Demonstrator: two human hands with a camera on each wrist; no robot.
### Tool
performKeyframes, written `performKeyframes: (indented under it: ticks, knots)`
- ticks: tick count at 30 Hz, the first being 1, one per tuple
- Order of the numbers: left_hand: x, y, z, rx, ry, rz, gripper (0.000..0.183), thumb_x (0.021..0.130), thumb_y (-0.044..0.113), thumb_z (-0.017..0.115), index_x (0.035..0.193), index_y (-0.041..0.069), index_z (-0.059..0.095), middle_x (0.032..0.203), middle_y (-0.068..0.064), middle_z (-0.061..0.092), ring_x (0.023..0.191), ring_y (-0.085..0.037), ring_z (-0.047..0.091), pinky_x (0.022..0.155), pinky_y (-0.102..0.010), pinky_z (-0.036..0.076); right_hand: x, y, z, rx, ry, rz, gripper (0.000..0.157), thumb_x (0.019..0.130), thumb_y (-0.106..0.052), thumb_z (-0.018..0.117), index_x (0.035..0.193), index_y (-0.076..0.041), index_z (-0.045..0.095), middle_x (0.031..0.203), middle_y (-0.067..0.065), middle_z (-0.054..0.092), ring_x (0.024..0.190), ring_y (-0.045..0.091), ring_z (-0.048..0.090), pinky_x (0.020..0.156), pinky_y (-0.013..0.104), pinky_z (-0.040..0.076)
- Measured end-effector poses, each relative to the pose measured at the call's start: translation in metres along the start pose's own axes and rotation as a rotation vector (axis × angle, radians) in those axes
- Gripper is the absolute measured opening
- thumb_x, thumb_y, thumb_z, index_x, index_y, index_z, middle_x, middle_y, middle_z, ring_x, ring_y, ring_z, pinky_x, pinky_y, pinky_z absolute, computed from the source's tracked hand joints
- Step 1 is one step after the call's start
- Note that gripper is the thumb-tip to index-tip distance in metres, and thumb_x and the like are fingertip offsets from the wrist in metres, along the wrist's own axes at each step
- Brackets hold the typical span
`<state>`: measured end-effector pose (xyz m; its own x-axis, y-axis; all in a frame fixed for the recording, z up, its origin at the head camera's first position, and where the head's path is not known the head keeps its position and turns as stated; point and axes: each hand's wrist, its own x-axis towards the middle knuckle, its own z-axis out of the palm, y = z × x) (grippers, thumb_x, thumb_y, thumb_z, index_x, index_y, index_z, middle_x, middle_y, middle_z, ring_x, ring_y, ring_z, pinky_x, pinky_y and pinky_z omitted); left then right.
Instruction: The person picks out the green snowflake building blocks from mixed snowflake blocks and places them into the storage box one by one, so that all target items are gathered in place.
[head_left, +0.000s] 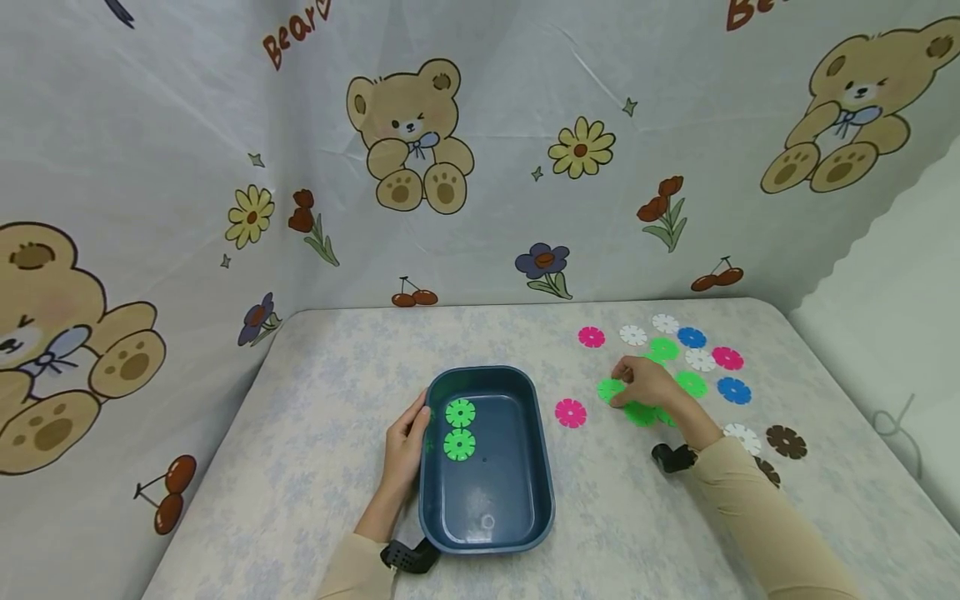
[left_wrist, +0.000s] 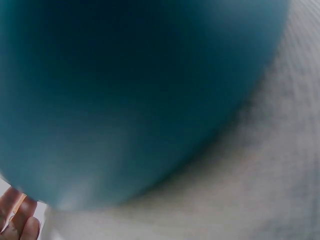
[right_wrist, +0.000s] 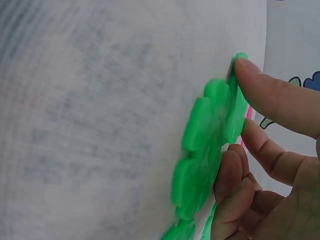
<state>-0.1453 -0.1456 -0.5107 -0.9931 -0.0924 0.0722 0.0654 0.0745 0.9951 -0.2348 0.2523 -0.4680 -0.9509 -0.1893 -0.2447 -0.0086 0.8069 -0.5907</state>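
A dark blue plastic bin (head_left: 487,500) stands in front of me with two flat green notched discs (head_left: 460,412) lying in its left part. My left hand (head_left: 405,442) grips the bin's left side, thumb at the rim; the bin's wall fills most of the left wrist view, with fingertips (left_wrist: 29,222) at its lower corner. To the right of the bin, my right hand (head_left: 651,387) pinches a green notched disc (head_left: 609,389) low over the table. Thumb and finger meet its edges in the right wrist view, where another green disc (right_wrist: 200,150) lies close beside it.
Around the right hand lie several more notched discs: pink (head_left: 571,413), white (head_left: 633,335), blue (head_left: 734,390), brown (head_left: 786,442) and green (head_left: 691,383). They rest on a pale mottled tabletop (head_left: 330,375). A bear-print curtain (head_left: 495,250) hangs behind the table's far edge.
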Motion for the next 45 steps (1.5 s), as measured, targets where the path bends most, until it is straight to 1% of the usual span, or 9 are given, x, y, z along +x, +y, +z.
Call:
performKeyframes:
  ticks: [6, 10, 15, 19, 25, 31, 35, 39, 45]
  knots:
    - [0.000, 0.000, 0.000, -0.001, 0.002, -0.002, 0.044, 0.105, 0.024, 0.047, 0.146, 0.009, 0.046, 0.152, -0.008, 0.043, 0.144, -0.025, 0.035, 0.117, -0.042, 0.031, 0.002, 0.000, -0.006, 0.006, -0.016, 0.024, 0.036, 0.079, -0.014, 0.081, 0.103, 0.001, 0.057, 0.095, 0.014, 0.056, 0.083, 0.026, 0.051, 0.068, 0.033, 0.046]
    - [0.000, 0.000, 0.000, 0.004, 0.005, 0.001, 0.044, 0.105, 0.024, 0.047, 0.146, 0.009, 0.046, 0.152, -0.008, 0.043, 0.143, -0.025, 0.036, 0.116, -0.042, 0.031, 0.004, 0.003, -0.011, 0.067, -0.014, 0.007, 0.025, 0.084, -0.008, 0.075, 0.101, 0.000, 0.058, 0.081, 0.007, 0.051, 0.073, 0.020, 0.050, 0.061, 0.029, 0.044]
    - [0.000, 0.000, 0.001, 0.003, 0.004, -0.002, 0.044, 0.105, 0.024, 0.047, 0.146, 0.009, 0.046, 0.152, -0.009, 0.043, 0.143, -0.026, 0.036, 0.116, -0.043, 0.031, 0.002, 0.004, -0.015, 0.182, -0.038, -0.028, 0.015, 0.091, -0.001, 0.063, 0.103, 0.006, 0.058, 0.078, 0.008, 0.053, 0.070, 0.021, 0.059, 0.061, 0.028, 0.051]
    - [-0.001, 0.000, 0.001, -0.003, 0.001, -0.002, 0.044, 0.105, 0.024, 0.046, 0.146, 0.008, 0.045, 0.152, -0.009, 0.042, 0.143, -0.026, 0.036, 0.116, -0.043, 0.031, -0.005, -0.005, -0.017, 0.261, -0.055, -0.030, 0.021, 0.094, -0.001, 0.059, 0.111, 0.012, 0.059, 0.082, 0.009, 0.056, 0.069, 0.021, 0.065, 0.063, 0.028, 0.056]
    - [-0.001, 0.000, 0.001, -0.005, 0.003, -0.004, 0.044, 0.105, 0.024, 0.047, 0.146, 0.009, 0.046, 0.152, -0.008, 0.042, 0.144, -0.025, 0.035, 0.117, -0.042, 0.030, -0.014, -0.030, -0.011, 0.379, -0.059, -0.062, 0.026, 0.094, -0.004, 0.061, 0.111, 0.015, 0.059, 0.080, 0.010, 0.061, 0.067, 0.022, 0.069, 0.060, 0.028, 0.058]
    - [-0.001, 0.000, 0.001, -0.011, 0.000, -0.006, 0.044, 0.105, 0.024, 0.047, 0.147, 0.009, 0.045, 0.152, -0.009, 0.042, 0.144, -0.025, 0.034, 0.117, -0.042, 0.030, -0.026, -0.065, 0.001, 0.418, -0.023, -0.108, 0.026, 0.092, -0.007, 0.065, 0.108, 0.012, 0.061, 0.084, 0.013, 0.061, 0.075, 0.034, 0.072, 0.060, 0.028, 0.059]
    - [-0.001, 0.001, 0.001, -0.011, 0.002, -0.006, 0.044, 0.105, 0.024, 0.047, 0.146, 0.009, 0.046, 0.152, -0.009, 0.042, 0.144, -0.025, 0.035, 0.117, -0.042, 0.030, -0.036, -0.095, 0.008, 0.412, -0.016, -0.155, 0.022, 0.090, -0.007, 0.067, 0.104, 0.009, 0.063, 0.084, 0.014, 0.063, 0.072, 0.031, 0.071, 0.063, 0.033, 0.061]
    - [-0.001, 0.001, 0.001, -0.005, 0.004, -0.002, 0.044, 0.105, 0.024, 0.047, 0.146, 0.009, 0.045, 0.152, -0.008, 0.042, 0.144, -0.025, 0.035, 0.117, -0.042, 0.031, -0.043, -0.121, 0.022, 0.423, -0.081, -0.223, 0.018, 0.090, -0.006, 0.068, 0.101, 0.008, 0.064, 0.082, 0.014, 0.063, 0.067, 0.025, 0.072, 0.059, 0.037, 0.060]
    - [0.000, 0.000, 0.001, -0.006, 0.006, 0.007, 0.044, 0.105, 0.023, 0.047, 0.146, 0.007, 0.045, 0.151, -0.009, 0.043, 0.143, -0.025, 0.036, 0.117, -0.042, 0.030, -0.050, -0.152, 0.055, 0.437, -0.218, -0.297, 0.015, 0.090, -0.003, 0.067, 0.100, 0.007, 0.063, 0.079, 0.013, 0.062, 0.071, 0.034, 0.073, 0.057, 0.037, 0.060]
